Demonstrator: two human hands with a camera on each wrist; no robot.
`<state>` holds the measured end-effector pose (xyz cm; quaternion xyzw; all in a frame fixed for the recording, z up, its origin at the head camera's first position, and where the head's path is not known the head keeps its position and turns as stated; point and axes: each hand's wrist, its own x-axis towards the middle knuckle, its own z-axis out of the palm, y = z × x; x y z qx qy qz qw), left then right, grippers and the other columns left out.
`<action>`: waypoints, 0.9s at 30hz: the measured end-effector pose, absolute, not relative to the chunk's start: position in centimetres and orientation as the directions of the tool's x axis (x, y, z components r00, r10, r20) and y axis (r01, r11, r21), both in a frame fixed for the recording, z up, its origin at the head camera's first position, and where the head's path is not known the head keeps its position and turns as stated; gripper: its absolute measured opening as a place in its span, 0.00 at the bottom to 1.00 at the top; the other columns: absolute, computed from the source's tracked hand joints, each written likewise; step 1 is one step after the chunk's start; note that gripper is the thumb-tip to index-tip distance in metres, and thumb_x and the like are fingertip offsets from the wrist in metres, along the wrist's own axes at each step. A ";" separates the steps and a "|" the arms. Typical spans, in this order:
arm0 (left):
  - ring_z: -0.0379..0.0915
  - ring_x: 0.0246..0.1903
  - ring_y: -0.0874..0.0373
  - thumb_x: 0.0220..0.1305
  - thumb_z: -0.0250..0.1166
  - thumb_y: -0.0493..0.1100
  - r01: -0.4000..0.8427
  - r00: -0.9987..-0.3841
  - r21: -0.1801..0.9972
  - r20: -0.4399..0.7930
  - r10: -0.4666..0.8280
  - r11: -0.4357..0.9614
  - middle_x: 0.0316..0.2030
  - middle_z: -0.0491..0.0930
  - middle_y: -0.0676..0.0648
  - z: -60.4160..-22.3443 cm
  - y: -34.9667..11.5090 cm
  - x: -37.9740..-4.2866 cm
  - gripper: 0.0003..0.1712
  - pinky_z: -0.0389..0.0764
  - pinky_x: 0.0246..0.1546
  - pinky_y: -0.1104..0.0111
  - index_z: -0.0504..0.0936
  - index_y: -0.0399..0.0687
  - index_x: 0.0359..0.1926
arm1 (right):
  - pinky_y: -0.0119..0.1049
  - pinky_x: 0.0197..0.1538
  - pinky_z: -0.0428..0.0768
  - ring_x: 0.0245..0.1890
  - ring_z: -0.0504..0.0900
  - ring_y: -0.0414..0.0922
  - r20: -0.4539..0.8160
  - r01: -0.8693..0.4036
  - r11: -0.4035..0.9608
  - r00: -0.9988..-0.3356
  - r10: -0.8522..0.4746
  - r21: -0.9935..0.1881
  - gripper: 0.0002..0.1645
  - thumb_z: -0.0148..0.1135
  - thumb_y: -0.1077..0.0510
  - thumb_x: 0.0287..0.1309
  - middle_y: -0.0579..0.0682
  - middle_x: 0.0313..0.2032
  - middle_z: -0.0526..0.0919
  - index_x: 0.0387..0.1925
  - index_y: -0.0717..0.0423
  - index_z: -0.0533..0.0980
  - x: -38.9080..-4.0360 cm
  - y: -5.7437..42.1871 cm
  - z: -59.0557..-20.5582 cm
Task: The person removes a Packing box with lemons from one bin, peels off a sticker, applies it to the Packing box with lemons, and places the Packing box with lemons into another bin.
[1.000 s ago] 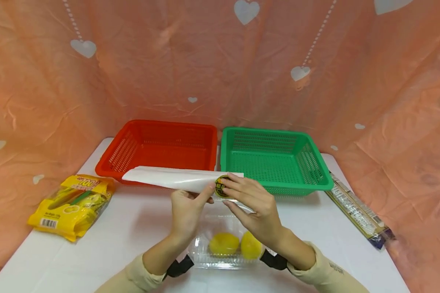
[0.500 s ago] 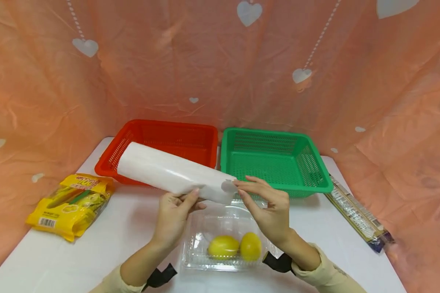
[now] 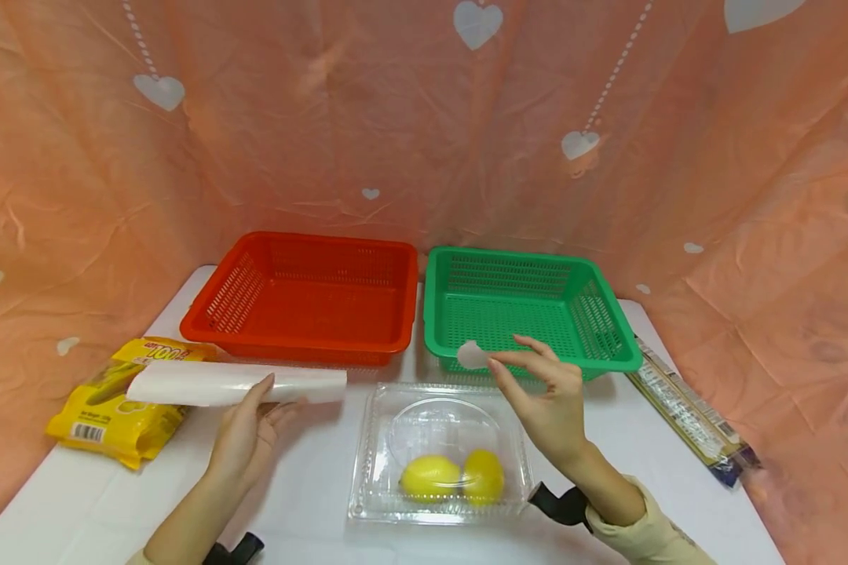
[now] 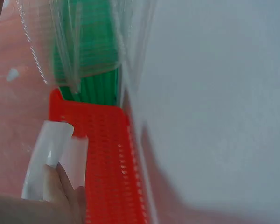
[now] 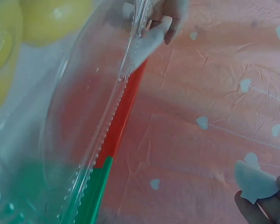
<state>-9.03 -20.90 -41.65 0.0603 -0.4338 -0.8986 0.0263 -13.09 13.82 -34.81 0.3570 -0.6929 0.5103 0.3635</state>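
My left hand (image 3: 243, 439) holds a curled white sheet (image 3: 184, 383) over the left side of the table, with the thumb on top of it. In the left wrist view, the white sheet (image 4: 46, 149) bends around the fingers. Between thumb and fingertips, my right hand (image 3: 547, 400) pinches a round sticker (image 3: 472, 355), its pale back showing, in front of the green basket. The right wrist view shows the sticker (image 5: 254, 179) slightly bent. Below and between the hands sits a clear plastic clamshell box (image 3: 378, 471), lid down, with two yellow lemons (image 3: 431, 476) inside.
Behind the box stand a red basket (image 3: 311, 349) on the left and a green basket (image 3: 611, 345) on the right. A yellow snack bag (image 3: 113, 416) lies at the left edge, partly under the sheet. A long flat packet (image 3: 692, 416) lies at the right edge.
The sticker, earlier at the sheet's right end, has come off in my right hand, which moved slightly right. My left hand has carried the white sheet left, away from the red basket.
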 end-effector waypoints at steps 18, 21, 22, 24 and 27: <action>0.77 0.48 0.53 0.78 0.40 0.40 -0.354 -0.926 0.734 -0.363 0.105 -0.580 0.56 0.61 0.37 -44.0 -21.6 -10.1 0.15 0.74 0.61 0.63 0.66 0.33 0.53 | 0.39 0.59 0.76 0.33 0.87 0.47 0.847 -0.845 0.242 -0.515 -0.130 -0.477 0.06 0.70 0.75 0.48 0.56 0.25 0.87 0.30 0.67 0.85 -12.9 13.5 -35.4; 0.74 0.53 0.50 0.78 0.38 0.45 -0.410 -0.910 0.704 -0.356 0.211 -0.580 0.66 0.51 0.30 -42.9 -21.2 -9.5 0.30 0.66 0.67 0.59 0.44 0.28 0.69 | 0.39 0.59 0.76 0.32 0.86 0.47 0.854 -0.852 0.240 -0.503 -0.129 -0.465 0.07 0.70 0.76 0.47 0.57 0.25 0.87 0.30 0.67 0.85 -13.0 13.4 -35.4; 0.72 0.55 0.49 0.79 0.37 0.46 -0.424 -0.905 0.693 -0.336 0.260 -0.584 0.69 0.45 0.28 -42.3 -21.0 -9.3 0.35 0.62 0.69 0.58 0.36 0.28 0.72 | 0.39 0.59 0.76 0.33 0.86 0.47 0.856 -0.853 0.239 -0.501 -0.129 -0.464 0.07 0.70 0.75 0.47 0.57 0.25 0.87 0.30 0.67 0.85 -13.0 13.4 -35.4; 0.69 0.60 0.47 0.79 0.37 0.48 -0.435 -0.895 0.687 -0.256 0.367 -0.582 0.72 0.37 0.26 -40.8 -20.4 -9.1 0.39 0.58 0.71 0.57 0.27 0.28 0.73 | 0.39 0.59 0.76 0.34 0.86 0.47 0.857 -0.856 0.233 -0.498 -0.131 -0.462 0.06 0.70 0.75 0.47 0.57 0.25 0.86 0.30 0.67 0.85 -13.0 13.3 -35.4; 0.67 0.63 0.47 0.80 0.38 0.46 -0.408 -0.858 0.736 -0.109 0.501 -0.540 0.73 0.50 0.31 -38.4 -18.8 -9.2 0.33 0.61 0.70 0.59 0.45 0.29 0.75 | 0.40 0.59 0.76 0.34 0.86 0.47 0.862 -0.863 0.223 -0.489 -0.137 -0.454 0.05 0.71 0.74 0.47 0.58 0.25 0.86 0.30 0.67 0.85 -13.1 13.1 -35.4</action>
